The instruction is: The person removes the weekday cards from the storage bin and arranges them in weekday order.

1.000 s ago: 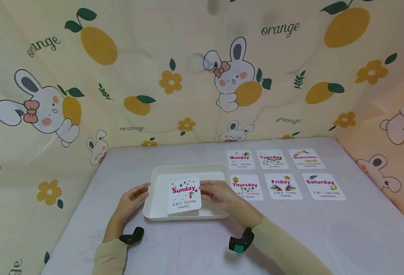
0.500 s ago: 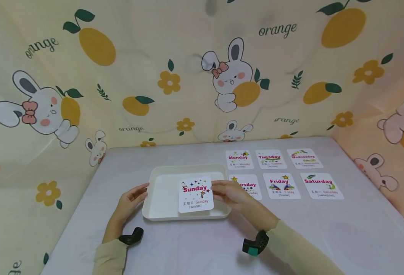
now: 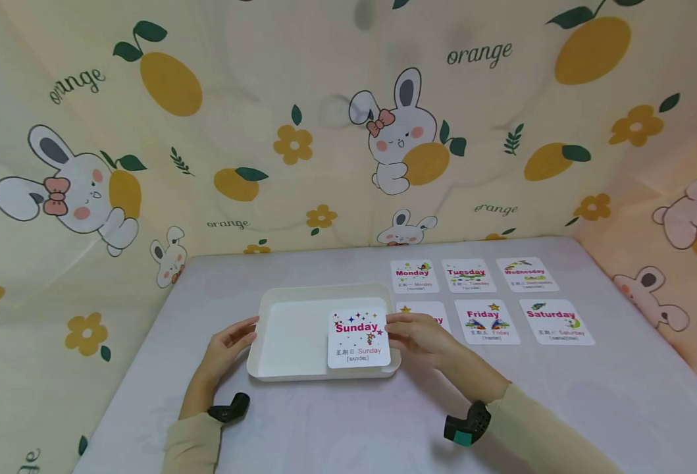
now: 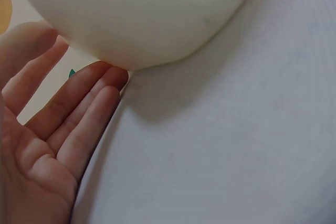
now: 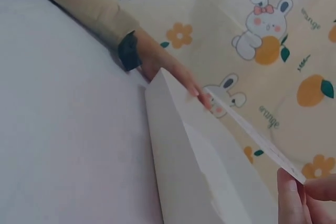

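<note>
A white flash card printed "Sunday" [image 3: 359, 352] is held up over the right part of a shallow white tray [image 3: 291, 342]. My right hand [image 3: 425, 339] pinches its right edge between thumb and fingers. In the right wrist view the card [image 5: 254, 134] shows edge-on above the tray, its corner between the fingertips [image 5: 287, 181]. At the tray's left side, the fingertips of my left hand [image 3: 220, 352] rest against the wall. The left wrist view shows these fingers [image 4: 84, 100] fairly straight, touching the tray's outside [image 4: 147, 19].
To the right lie two rows of cards: Monday [image 3: 414, 276], Tuesday [image 3: 468, 276] and Wednesday [image 3: 527, 274] behind; Friday [image 3: 487, 322] and Saturday [image 3: 557, 322] in front. Beside Friday, my right hand partly covers another card [image 3: 428, 309]. A printed curtain [image 3: 324, 66] hangs behind the table.
My right hand has moved to the right, taking the Sunday card from the middle of the tray to over its right end. The left hand stays at the tray's left side.
</note>
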Demonstrator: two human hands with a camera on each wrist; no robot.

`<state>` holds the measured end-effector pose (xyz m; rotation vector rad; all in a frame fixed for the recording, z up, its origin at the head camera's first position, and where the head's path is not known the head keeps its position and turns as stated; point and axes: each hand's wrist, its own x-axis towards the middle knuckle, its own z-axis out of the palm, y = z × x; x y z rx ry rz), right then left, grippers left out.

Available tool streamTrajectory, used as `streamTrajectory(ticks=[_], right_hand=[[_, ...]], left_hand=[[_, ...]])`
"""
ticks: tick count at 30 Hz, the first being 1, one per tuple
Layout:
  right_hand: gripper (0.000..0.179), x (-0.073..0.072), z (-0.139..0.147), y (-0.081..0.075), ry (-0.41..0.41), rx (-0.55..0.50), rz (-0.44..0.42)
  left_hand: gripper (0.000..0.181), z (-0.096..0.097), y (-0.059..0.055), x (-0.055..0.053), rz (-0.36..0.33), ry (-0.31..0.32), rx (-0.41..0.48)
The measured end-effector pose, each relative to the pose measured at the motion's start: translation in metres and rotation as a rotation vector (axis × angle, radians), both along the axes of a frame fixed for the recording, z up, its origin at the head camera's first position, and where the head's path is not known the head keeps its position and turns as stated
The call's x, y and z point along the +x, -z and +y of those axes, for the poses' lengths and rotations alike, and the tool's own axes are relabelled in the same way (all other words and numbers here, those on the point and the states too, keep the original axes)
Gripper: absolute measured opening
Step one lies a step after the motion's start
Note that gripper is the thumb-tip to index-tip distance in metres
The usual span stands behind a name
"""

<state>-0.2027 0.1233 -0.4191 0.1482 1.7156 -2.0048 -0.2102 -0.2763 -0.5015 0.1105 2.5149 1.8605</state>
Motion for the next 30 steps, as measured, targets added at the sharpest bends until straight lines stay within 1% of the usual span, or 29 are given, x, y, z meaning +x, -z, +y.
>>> streamTrajectory(ticks=[7,15,23,27,30], right_hand=[[0.042,0.005,0.023,-0.001,-0.014,0.138,0.033],[0.04,0.008,0.042,-0.003,-0.034,0.136,0.045],[0.042,0.011,0.056,-0.007,-0.052,0.188,0.04],[0.04,0.012,0.064,-0.008,-0.051,0.226,0.038],[0.037,0.013,0.069,-0.009,-0.051,0.234,0.028]], left_hand=[[0.046,0.002,0.0,0.0,0.002,-0.002,-0.008],[0.043,0.002,-0.001,0.0,-0.017,-0.028,-0.03],[0.044,0.001,-0.002,0.001,-0.019,-0.013,-0.031],[0.044,0.001,-0.003,0.002,-0.006,-0.003,-0.03],[0.043,0.002,-0.003,0.002,-0.003,-0.006,-0.027]])
